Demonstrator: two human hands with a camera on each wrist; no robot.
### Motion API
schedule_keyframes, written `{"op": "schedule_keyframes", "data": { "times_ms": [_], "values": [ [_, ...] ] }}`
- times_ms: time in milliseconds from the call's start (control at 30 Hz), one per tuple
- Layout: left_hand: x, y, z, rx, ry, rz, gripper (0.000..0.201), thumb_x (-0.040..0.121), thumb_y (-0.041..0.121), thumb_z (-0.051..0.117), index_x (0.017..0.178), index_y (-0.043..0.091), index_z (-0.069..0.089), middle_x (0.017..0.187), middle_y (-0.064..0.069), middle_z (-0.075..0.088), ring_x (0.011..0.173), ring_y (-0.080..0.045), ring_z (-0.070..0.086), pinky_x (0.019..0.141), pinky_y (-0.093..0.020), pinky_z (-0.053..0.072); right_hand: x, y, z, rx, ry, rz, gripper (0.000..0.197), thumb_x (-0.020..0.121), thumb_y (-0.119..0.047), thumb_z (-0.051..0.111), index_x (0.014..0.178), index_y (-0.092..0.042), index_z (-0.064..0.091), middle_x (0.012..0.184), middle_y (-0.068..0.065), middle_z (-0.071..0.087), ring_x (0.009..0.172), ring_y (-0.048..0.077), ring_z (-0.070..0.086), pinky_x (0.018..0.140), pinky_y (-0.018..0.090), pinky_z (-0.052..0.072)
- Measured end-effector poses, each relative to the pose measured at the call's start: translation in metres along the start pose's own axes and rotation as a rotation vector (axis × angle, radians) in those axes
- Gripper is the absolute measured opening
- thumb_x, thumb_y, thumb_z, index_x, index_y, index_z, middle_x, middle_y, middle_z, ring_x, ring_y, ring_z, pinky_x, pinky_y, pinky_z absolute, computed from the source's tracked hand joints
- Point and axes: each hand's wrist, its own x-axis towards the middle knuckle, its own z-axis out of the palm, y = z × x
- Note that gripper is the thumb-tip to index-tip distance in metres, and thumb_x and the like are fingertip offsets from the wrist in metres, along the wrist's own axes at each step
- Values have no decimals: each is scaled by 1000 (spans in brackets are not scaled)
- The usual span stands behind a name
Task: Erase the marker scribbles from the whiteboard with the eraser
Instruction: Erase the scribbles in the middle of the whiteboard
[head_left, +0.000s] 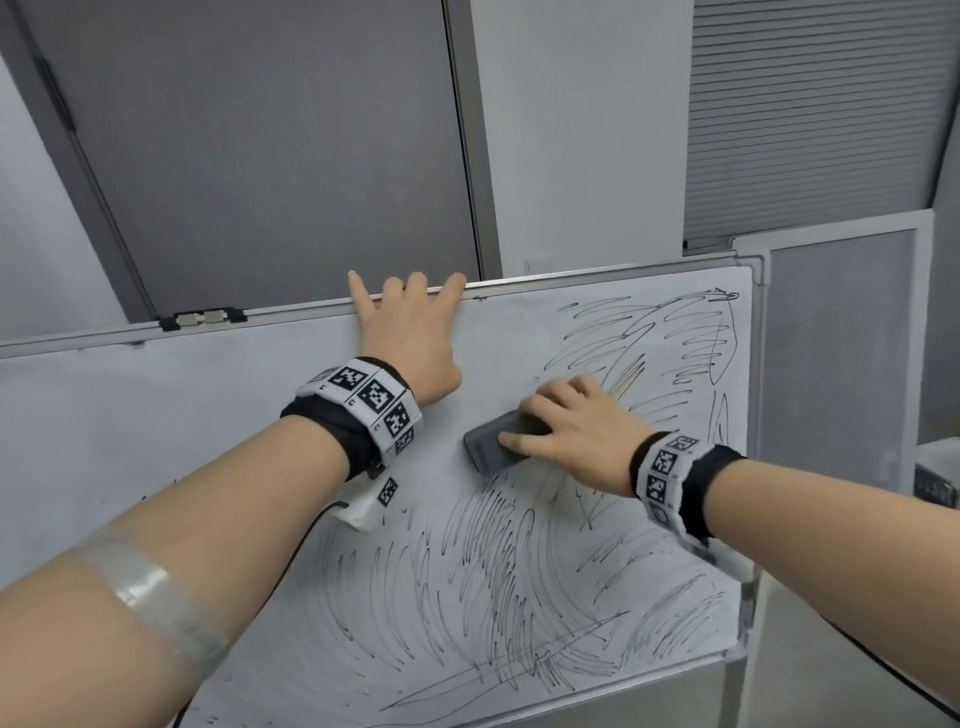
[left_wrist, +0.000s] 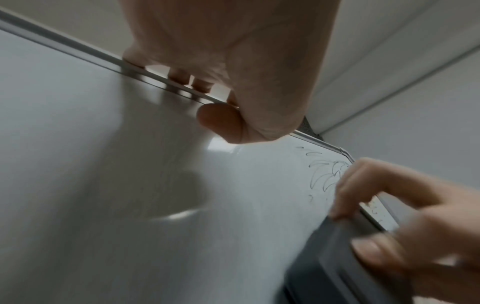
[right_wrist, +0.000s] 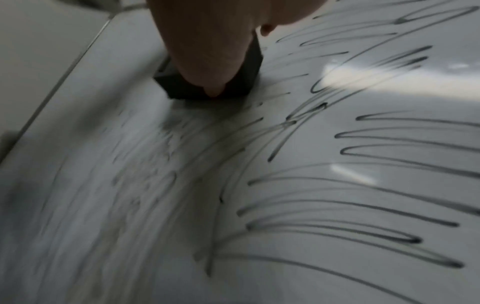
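Whiteboard: eraser under right hand.

Wide bare whiteboard surface open to the left of the left hand. Left hand planted on the top frame, forearm slanting across the board's middle, barring passage leftward from the eraser. Right hand on the eraser. Open scribbles below and to the right. Board's right frame edge close beside the upper scribbles.
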Motion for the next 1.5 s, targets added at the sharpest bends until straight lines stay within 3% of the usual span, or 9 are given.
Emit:
{"op": "schedule_keyframes", "data": {
  "times_ms": [167, 367, 533, 733, 1033, 1100, 1300, 1400, 1500],
  "values": [
    [-2, 5, -2, -24, -8, -13, 80, 58, 22, 58, 133, 27, 33, 112, -8, 48, 108, -34, 46, 111, -69, 10, 40, 19, -23, 268, 410, 701, 54, 77, -15, 68, 128, -26, 56, 107, 15, 51, 93, 33, 45, 76, 47, 44],
    [3, 11, -8, -25, -23, -9, 77, 56, 28, 64, 128, 19, 37, 114, -8, 49, 111, -34, 47, 113, -66, 9, 29, 13, -13, 122, 232, 275, 70, 71, -6, 69, 133, -31, 50, 106, 13, 52, 89, 29, 43, 72, 40, 36],
    [4, 19, -7, -15, -34, 8, 85, 58, 24, 56, 139, 26, 29, 114, -8, 46, 110, -34, 45, 112, -69, 6, 19, 22, -18, 264, 424, 934, 55, 81, -27, 67, 132, -31, 48, 106, 11, 48, 92, 31, 45, 77, 43, 43],
    [17, 49, -11, -1, 6, 97, 84, 63, 28, 60, 141, 23, 31, 120, -10, 50, 113, -35, 47, 115, -62, 10, -5, -14, -4, 165, 220, 459, 58, 83, -28, 63, 136, -35, 42, 105, 11, 51, 86, 29, 44, 72, 41, 41],
    [29, 60, -6, -46, 12, 40, 74, 61, 19, 56, 132, 22, 37, 114, -10, 50, 109, -36, 47, 115, -61, 10, -28, 60, -2, 564, 534, 1835, 59, 95, -38, 55, 150, -39, 31, 124, 11, 38, 112, 29, 35, 99, 46, 41],
    [30, 59, -6, -47, 11, 36, 74, 61, 18, 55, 132, 21, 36, 114, -10, 50, 109, -36, 47, 115, -62, 9, -32, 58, 0, 493, 496, 1721, 58, 94, -35, 57, 148, -37, 35, 121, 12, 38, 110, 29, 35, 97, 43, 41],
    [33, 57, -4, -37, 12, 55, 77, 58, 19, 57, 132, 21, 37, 115, -10, 51, 109, -37, 48, 114, -62, 11, -33, 41, 5, 142, 155, 393, 80, 70, -11, 73, 140, -38, 43, 115, 13, 49, 92, 30, 44, 76, 43, 42],
    [32, 59, -2, -34, 20, 58, 76, 58, 19, 58, 131, 21, 37, 115, -9, 52, 108, -37, 49, 114, -61, 12, -34, 48, 5, 126, 212, 504, 74, 75, -16, 71, 139, -40, 42, 115, 12, 50, 92, 31, 46, 76, 43, 42],
    [33, 61, -2, -46, 25, 61, 75, 58, 18, 58, 131, 21, 38, 115, -9, 51, 107, -36, 49, 115, -59, 12, -33, 62, 0, 289, 521, 1182, 58, 88, -28, 62, 141, -39, 43, 114, 16, 49, 100, 32, 46, 85, 38, 42]
  ]
}}
